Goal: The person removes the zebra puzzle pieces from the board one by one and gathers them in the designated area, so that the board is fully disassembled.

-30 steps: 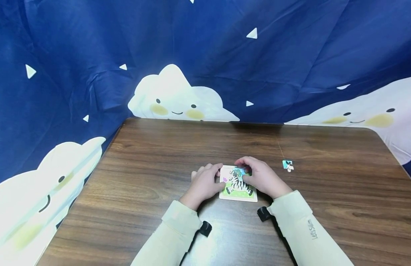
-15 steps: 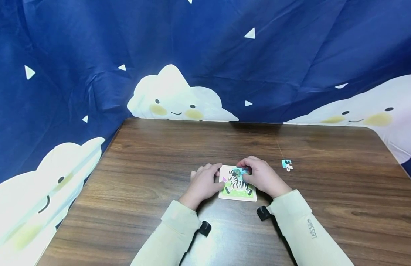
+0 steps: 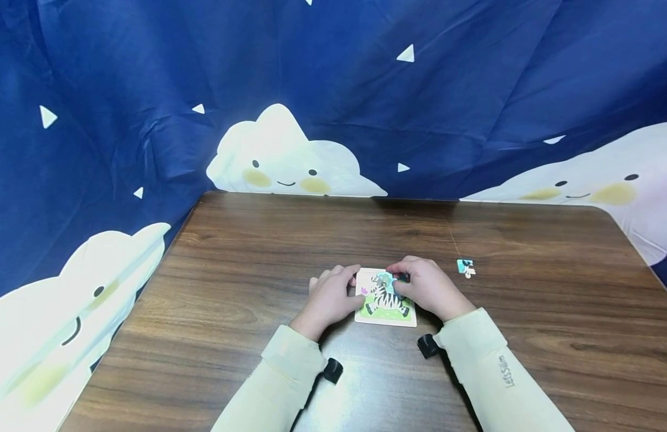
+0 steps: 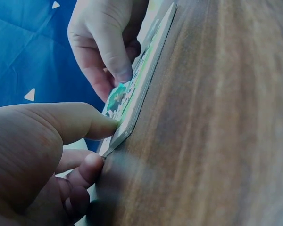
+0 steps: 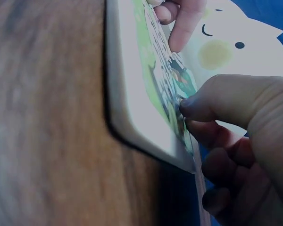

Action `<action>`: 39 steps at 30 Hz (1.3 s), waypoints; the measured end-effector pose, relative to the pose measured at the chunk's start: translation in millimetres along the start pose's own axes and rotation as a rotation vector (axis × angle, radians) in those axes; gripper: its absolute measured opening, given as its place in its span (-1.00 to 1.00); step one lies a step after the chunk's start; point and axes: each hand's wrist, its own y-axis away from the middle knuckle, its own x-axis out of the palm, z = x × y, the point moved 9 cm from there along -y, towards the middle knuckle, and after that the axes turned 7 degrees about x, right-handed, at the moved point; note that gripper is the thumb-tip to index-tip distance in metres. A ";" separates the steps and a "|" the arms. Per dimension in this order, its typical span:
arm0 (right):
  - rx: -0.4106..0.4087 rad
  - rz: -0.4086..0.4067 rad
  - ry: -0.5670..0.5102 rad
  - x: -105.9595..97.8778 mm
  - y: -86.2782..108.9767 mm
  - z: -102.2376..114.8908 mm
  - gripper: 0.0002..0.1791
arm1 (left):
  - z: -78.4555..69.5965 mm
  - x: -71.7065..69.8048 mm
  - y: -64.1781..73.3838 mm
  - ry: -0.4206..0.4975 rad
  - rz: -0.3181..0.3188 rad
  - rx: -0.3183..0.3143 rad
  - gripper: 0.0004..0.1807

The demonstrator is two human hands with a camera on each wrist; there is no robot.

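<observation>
A square zebra puzzle board [image 3: 386, 321] with a pale rim lies flat on the table between my hands. My left hand [image 3: 329, 299] grips its left side, thumb [image 4: 101, 123] over the rim and the other fingers at the outer edge. Over the board's upper right area is my right hand [image 3: 429, 289], thumb and index finger pinching a small blue-green puzzle piece [image 5: 185, 84] at the picture's surface. Part of this piece is hidden behind the fingertips. Another puzzle piece [image 3: 465, 267], light blue with black and white, lies apart on the table, right of my right hand.
The brown wood-grain table [image 3: 247, 258] reaches back to a blue curtain [image 3: 333, 72] printed with white clouds. Black wrist straps show at both cuffs of the pale sleeves [image 3: 474, 336].
My right fingertips have shifted slightly to the right at the board's upper part. The left hand keeps its grip and the board stays in place.
</observation>
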 end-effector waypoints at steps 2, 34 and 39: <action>-0.006 -0.012 0.009 -0.4 -0.1 0.4 -0.65 | 0.2 0.5 -0.1 -0.003 0.000 0.000 -0.26; 0.077 -0.193 -0.139 -36.0 16.1 -38.3 -0.95 | 0.9 5.2 -0.5 -0.018 0.007 0.003 -0.25; 0.094 -0.225 -0.124 -51.1 19.9 -53.7 -0.96 | 1.3 3.4 -0.2 -0.012 0.009 -0.003 -0.26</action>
